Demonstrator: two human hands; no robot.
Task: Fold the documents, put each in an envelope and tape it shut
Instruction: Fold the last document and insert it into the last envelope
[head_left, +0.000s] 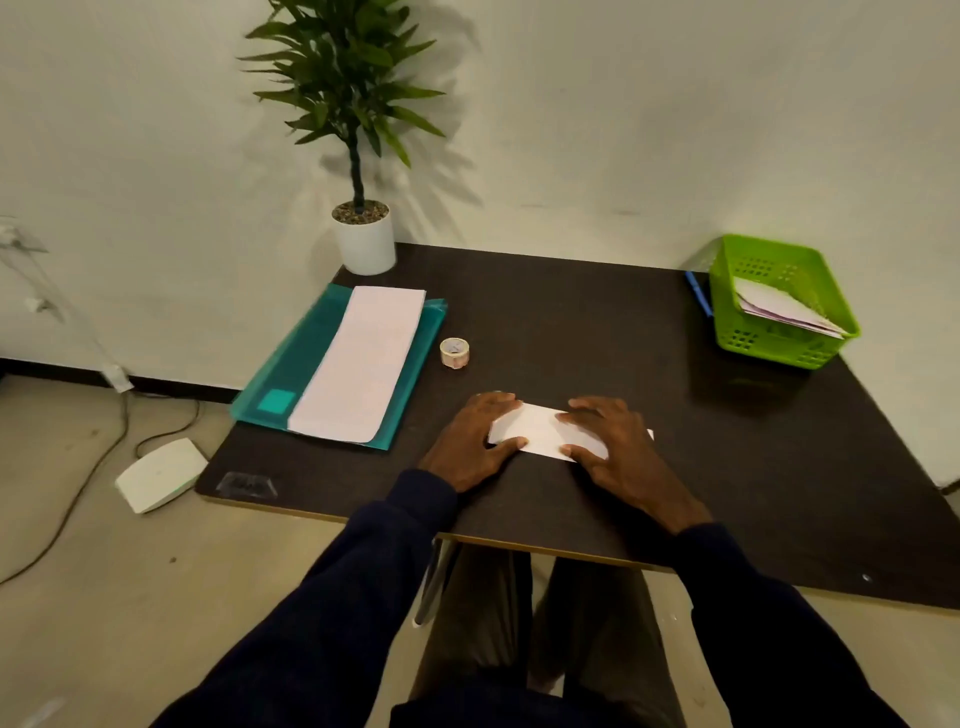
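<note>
left hand (475, 440), right hand (613, 447), both flat on folded document (537, 434)

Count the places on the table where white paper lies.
3. A folded sheet under the left hand and right hand at the front; a stack on the teal folder, left; a bundle in the green basket, far right. Sheets within each may be hidden.

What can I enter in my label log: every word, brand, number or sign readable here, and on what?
Nothing legible.
Sheet on the teal folder: faint print, too blurred to read.
Tape roll: reddish marks, too small to read.
Papers in the green basket: no readable text.
Folded paper: blank where visible.
</note>
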